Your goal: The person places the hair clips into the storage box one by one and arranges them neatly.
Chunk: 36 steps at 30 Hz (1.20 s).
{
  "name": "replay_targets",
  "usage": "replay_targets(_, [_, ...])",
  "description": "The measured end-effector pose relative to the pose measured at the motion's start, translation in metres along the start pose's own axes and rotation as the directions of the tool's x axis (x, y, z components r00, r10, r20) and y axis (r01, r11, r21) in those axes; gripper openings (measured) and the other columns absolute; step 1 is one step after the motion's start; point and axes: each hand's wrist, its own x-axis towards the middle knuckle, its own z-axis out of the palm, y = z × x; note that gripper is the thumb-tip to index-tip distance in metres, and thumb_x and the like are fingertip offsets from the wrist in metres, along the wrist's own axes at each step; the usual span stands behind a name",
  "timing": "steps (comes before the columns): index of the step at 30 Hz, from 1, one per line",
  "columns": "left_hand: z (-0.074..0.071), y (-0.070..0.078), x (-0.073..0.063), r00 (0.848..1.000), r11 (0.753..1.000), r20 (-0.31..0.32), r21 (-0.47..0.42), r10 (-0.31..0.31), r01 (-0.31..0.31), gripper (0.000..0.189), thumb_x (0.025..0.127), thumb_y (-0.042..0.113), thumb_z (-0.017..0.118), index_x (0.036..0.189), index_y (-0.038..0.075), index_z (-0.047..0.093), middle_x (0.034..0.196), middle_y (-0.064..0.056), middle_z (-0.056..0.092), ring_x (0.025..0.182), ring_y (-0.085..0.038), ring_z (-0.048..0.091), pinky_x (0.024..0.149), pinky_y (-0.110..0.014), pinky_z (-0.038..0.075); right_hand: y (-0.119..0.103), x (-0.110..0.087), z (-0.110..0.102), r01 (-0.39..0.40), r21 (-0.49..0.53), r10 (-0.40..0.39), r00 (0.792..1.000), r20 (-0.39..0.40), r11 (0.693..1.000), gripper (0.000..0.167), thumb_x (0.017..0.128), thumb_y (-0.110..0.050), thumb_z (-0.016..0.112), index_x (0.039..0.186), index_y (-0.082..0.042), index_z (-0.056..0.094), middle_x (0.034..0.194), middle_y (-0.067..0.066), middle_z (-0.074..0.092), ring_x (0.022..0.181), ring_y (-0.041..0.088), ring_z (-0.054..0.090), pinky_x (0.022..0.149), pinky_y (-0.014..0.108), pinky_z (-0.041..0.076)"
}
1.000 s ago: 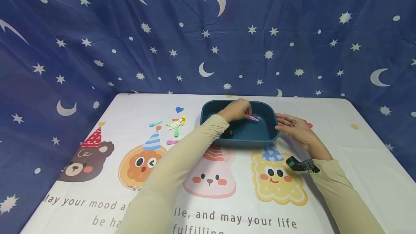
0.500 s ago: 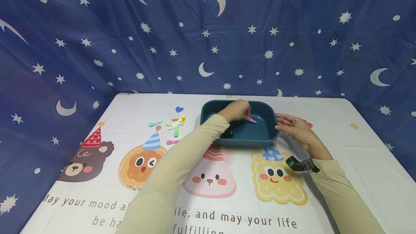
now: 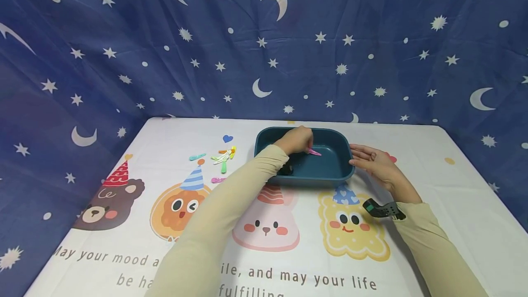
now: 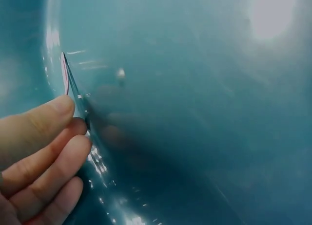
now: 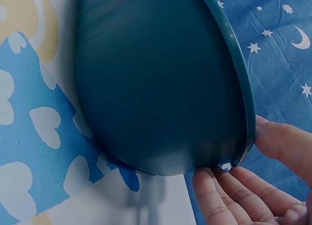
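Inside the dark teal basin (image 3: 317, 180), my left hand (image 3: 294, 141) pinches a pink snap hair clip (image 3: 315, 152) between thumb and fingertips. The left wrist view has this clip (image 4: 65, 76) pointing up from the fingers, close to the glossy basin surface. At the basin's right end, my right hand (image 3: 377, 165) touches the outer wall with fairly straight fingers. Its thumb (image 5: 285, 142) lies by the rim in the right wrist view. Left of the basin, several coloured hair clips (image 3: 224, 156) lie in a loose group. A light blue clip (image 3: 197, 157) lies apart from them.
Another pink clip (image 3: 218, 180) lies nearer the front, partly beside the left sleeve (image 3: 222, 214). A white cloth (image 3: 453, 223) printed with cartoon figures covers the table. Behind it hangs a blue curtain (image 3: 313, 81) with moons and stars.
My left hand has moved a little to the left inside the basin, carrying the pink hair clip along. The right hand and the basin have stayed in place.
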Motion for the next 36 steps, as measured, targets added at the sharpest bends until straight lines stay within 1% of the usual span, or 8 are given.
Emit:
replay_targets(2, [0.0,-0.0007,-0.0009,1.0,1.0,-0.001,0.006,-0.011,0.011,0.01,0.077,0.012,0.076,0.086,0.01,0.073,0.088,-0.001,0.071,0.081,-0.014,0.063,0.075,-0.027,0.052,0.0001,-0.0002,-0.0002,-0.005,-0.018,0.005,1.0,-0.001,1.0,0.074,0.088,-0.011,0.065,0.145,0.007,0.023,0.129,-0.009,0.056,0.103,-0.013,0.056,0.085,0.01,0.048])
replay_targets(5, [0.0004,-0.002,-0.0022,1.0,1.0,-0.007,0.015,-0.027,0.027,0.009,0.077,0.012,0.076,0.084,0.01,0.073,0.087,0.0,0.071,0.079,-0.013,0.062,0.073,-0.026,0.052,0.0004,-0.0002,-0.0005,-0.006,-0.014,0.006,1.0,0.001,1.0,0.074,0.087,-0.01,0.065,0.145,0.006,0.023,0.131,-0.007,0.055,0.103,-0.013,0.056,0.085,0.011,0.048])
replay_targets(6, [0.0034,-0.005,0.0004,0.999,0.999,-0.013,0.016,-0.029,0.029,0.008,0.076,0.013,0.078,0.082,0.012,0.073,0.085,0.001,0.07,0.077,-0.012,0.062,0.071,-0.026,0.052,0.0004,-0.0001,-0.0004,-0.003,-0.001,0.003,1.0,0.002,1.0,0.074,0.087,-0.009,0.066,0.145,0.007,0.022,0.128,-0.009,0.057,0.103,-0.012,0.056,0.085,0.011,0.048])
replay_targets(12, [0.0033,-0.0055,-0.0004,0.999,0.999,-0.017,0.027,-0.032,0.032,0.008,0.074,0.012,0.079,0.078,0.012,0.073,0.082,0.002,0.071,0.075,-0.012,0.062,0.07,-0.025,0.052,0.0004,0.0006,0.0008,0.014,0.087,-0.015,1.0,0.008,0.996,0.075,0.086,-0.003,0.065,0.143,0.012,0.02,0.106,-0.02,0.062,0.099,-0.006,0.062,0.082,0.012,0.05])
replay_targets(13, [0.0005,-0.0028,-0.0033,0.999,0.999,-0.013,0.033,-0.031,0.032,0.008,0.074,0.011,0.079,0.079,0.01,0.073,0.083,0.001,0.071,0.076,-0.012,0.062,0.071,-0.025,0.052,0.0004,0.0006,0.0009,0.014,0.094,-0.014,1.0,0.008,0.996,0.075,0.086,-0.002,0.065,0.143,0.013,0.02,0.105,-0.02,0.063,0.099,-0.006,0.062,0.082,0.012,0.05])
replay_targets(18, [0.0007,-0.0023,-0.0034,1.0,0.998,-0.009,0.052,-0.025,0.025,0.009,0.073,0.012,0.08,0.077,0.011,0.073,0.082,0.001,0.071,0.075,-0.012,0.061,0.069,-0.025,0.052,0.0003,-0.0002,0.0009,0.013,0.083,-0.014,1.0,0.003,0.996,0.075,0.086,-0.003,0.065,0.144,0.012,0.02,0.105,-0.021,0.063,0.099,-0.007,0.062,0.082,0.012,0.05])
replay_targets(25, [-0.0007,-0.0007,-0.0044,1.0,0.998,-0.002,0.055,-0.031,0.031,0.009,0.073,0.012,0.08,0.079,0.01,0.073,0.084,0.0,0.072,0.075,-0.012,0.062,0.07,-0.025,0.053,0.0,-0.0005,-0.0005,0.003,-0.006,-0.003,1.0,-0.007,1.0,0.074,0.087,-0.01,0.066,0.144,0.008,0.023,0.119,-0.016,0.059,0.102,-0.013,0.057,0.084,0.011,0.049])
replay_targets(36, [-0.0001,-0.0017,-0.0043,0.999,0.997,0.001,0.06,-0.043,0.042,0.009,0.073,0.01,0.08,0.08,0.01,0.074,0.086,0.001,0.072,0.077,-0.011,0.062,0.071,-0.025,0.053,-0.0014,-0.0004,0.0003,-0.005,-0.019,0.005,1.0,-0.005,1.0,0.075,0.086,-0.01,0.067,0.145,0.008,0.023,0.134,-0.005,0.054,0.102,-0.013,0.056,0.084,0.011,0.049])
